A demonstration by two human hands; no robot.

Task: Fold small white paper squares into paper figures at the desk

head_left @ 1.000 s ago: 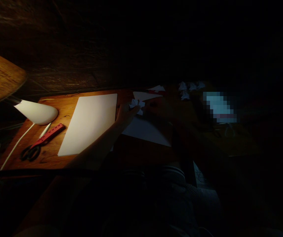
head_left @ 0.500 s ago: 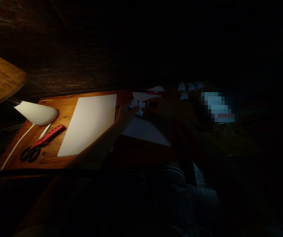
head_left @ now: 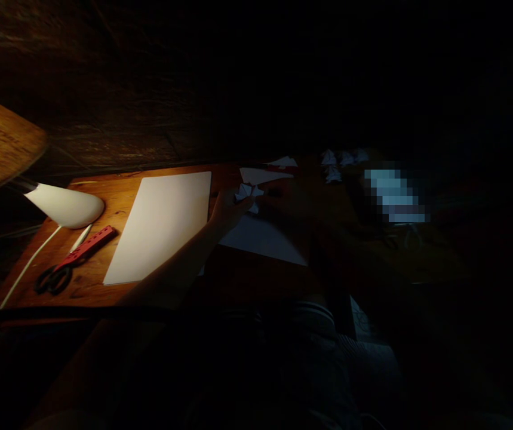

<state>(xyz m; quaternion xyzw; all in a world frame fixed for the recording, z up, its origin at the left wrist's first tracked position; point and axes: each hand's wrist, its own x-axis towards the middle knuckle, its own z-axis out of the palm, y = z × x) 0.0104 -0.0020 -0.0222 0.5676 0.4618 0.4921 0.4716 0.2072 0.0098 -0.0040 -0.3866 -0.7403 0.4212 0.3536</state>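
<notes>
The fingers of the left hand (head_left: 227,208), a little above the centre of the frame, are closed on a small folded paper (head_left: 246,192), with the thumb laid over its near side. The right hand (head_left: 285,200) is just beside it, to the right, in deep shadow; I cannot tell if its fingers touch the paper or how they are bent.

Below the hands, a white sheet (head_left: 265,240) lies on the wooden table (head_left: 90,292). Just above them in the frame lie two paper scraps, a long one (head_left: 260,175) and a smaller one (head_left: 285,162). Farther to the upper right stands a group of folded pieces (head_left: 333,173), and right of these is a bright blurred rectangle (head_left: 395,196).

Left of the centre, a large sheet (head_left: 166,218) lies flat, partly behind the left forearm. At the left are scissors (head_left: 61,279) with black loops and a red, holed upper part, near a white rounded base (head_left: 68,206) with its cord (head_left: 30,266).
</notes>
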